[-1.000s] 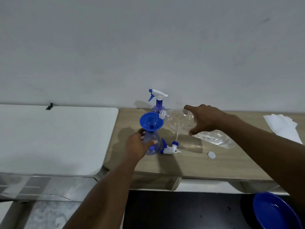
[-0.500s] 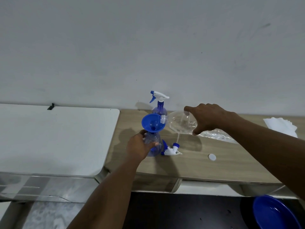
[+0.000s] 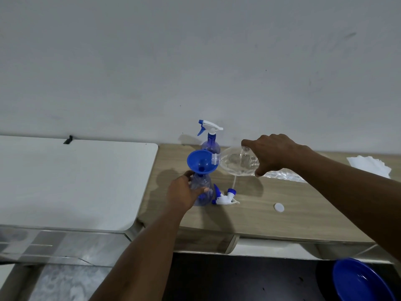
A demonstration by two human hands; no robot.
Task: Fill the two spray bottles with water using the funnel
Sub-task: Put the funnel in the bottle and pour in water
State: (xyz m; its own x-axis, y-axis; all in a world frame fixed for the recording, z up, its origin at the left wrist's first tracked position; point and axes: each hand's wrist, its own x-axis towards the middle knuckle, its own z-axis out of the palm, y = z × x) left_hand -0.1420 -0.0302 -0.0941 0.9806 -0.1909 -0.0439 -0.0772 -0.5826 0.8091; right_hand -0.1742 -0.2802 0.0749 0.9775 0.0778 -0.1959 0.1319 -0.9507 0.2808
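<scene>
Toward the surface's (image 3: 282,224) left edge, the left hand (image 3: 184,192) grips the open spray bottle (image 3: 201,187) with the blue funnel (image 3: 200,160) in its neck. The tipped water bottle (image 3: 234,162), mouth at the funnel's rim, is clasped by the right hand (image 3: 273,153). Pour slowly, with the mouth over the bowl.

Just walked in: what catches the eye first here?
A blue funnel sits in a spray bottle that the left hand holds on the wooden table. The right hand tips a clear water bottle sideways, its mouth at the funnel's rim. A second spray bottle stands behind.
</scene>
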